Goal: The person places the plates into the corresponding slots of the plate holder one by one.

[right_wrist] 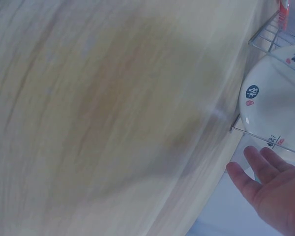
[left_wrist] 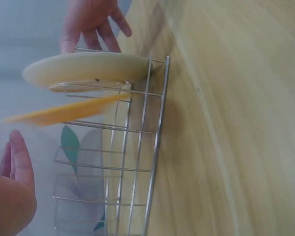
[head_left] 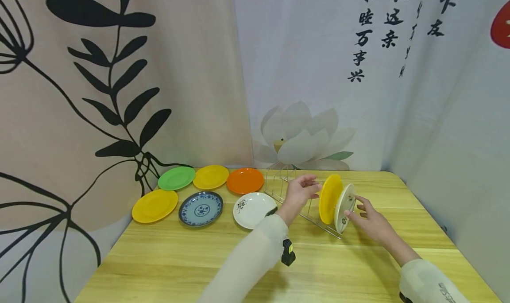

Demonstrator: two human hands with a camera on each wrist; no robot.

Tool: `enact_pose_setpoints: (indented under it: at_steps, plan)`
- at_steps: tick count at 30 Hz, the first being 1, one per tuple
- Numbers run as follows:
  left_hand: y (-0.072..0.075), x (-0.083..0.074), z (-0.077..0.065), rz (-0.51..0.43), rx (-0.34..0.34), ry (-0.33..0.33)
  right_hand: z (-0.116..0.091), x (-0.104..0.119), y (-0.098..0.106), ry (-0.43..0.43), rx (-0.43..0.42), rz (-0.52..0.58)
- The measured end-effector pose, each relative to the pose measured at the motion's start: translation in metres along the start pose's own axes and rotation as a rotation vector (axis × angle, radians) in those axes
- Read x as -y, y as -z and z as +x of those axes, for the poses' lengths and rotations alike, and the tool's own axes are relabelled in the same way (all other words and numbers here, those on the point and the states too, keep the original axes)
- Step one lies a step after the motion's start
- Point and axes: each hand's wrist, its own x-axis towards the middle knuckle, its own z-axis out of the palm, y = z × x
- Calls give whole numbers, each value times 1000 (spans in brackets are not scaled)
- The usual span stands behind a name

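A wire dish rack (head_left: 320,225) holds a yellow plate (head_left: 330,200) and, to its right, a white plate (head_left: 345,207) with small printed marks; both stand on edge, tilted. My left hand (head_left: 299,196) is just left of the yellow plate, fingers loosely bent and holding nothing. In the left wrist view a gap shows between this hand (left_wrist: 12,194) and the yellow plate (left_wrist: 64,113). My right hand (head_left: 371,221) is at the white plate's right side, thumb and fingers spread. The right wrist view shows its fingertips right by the rim of the white plate (right_wrist: 273,110).
Left of the rack lie a white plate (head_left: 253,210), a blue patterned plate (head_left: 201,208), an orange plate (head_left: 245,181), a green plate (head_left: 176,178) and two yellow plates, one in front (head_left: 154,206), one behind (head_left: 211,177). A printed curtain (head_left: 199,95) hangs behind the wooden table (head_left: 159,258).
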Motion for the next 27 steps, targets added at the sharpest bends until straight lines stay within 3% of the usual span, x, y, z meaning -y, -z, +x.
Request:
enact_pose_setpoints:
  at_steps: [17,27]
  plan:
    - [11,2,-2,-19,-2,-1,-1,0,-1,0,13,-5]
    - [31,-4,-2,75,-45,15,0,-1,-1,6,9,-12]
